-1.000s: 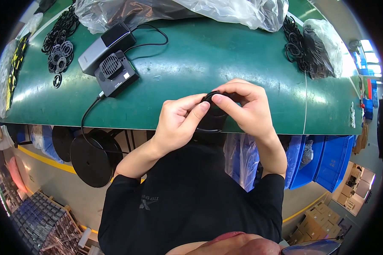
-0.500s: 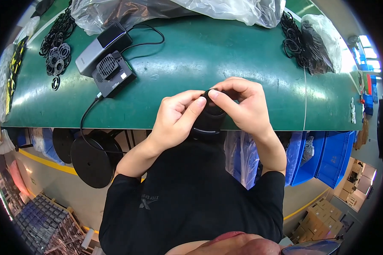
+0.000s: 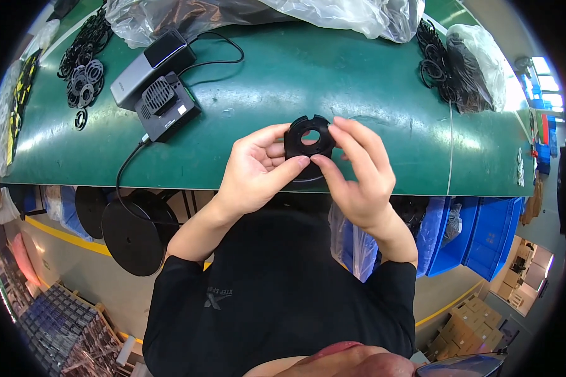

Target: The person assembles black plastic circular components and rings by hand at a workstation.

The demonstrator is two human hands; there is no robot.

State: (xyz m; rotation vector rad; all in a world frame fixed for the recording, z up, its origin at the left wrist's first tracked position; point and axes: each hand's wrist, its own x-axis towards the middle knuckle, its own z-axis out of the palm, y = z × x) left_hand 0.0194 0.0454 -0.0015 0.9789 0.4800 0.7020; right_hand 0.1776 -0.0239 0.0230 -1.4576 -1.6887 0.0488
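Black, round, plastic-looking part with a centre hole is over the near edge of the shiny green tabletop, and you've just tipped its face toward you, so the hole's in plain view. Your left hand pinches one side; your right hand has a wider thumb-and-fingertip hold opposite. Count: one part, two hands, two large black discs below.
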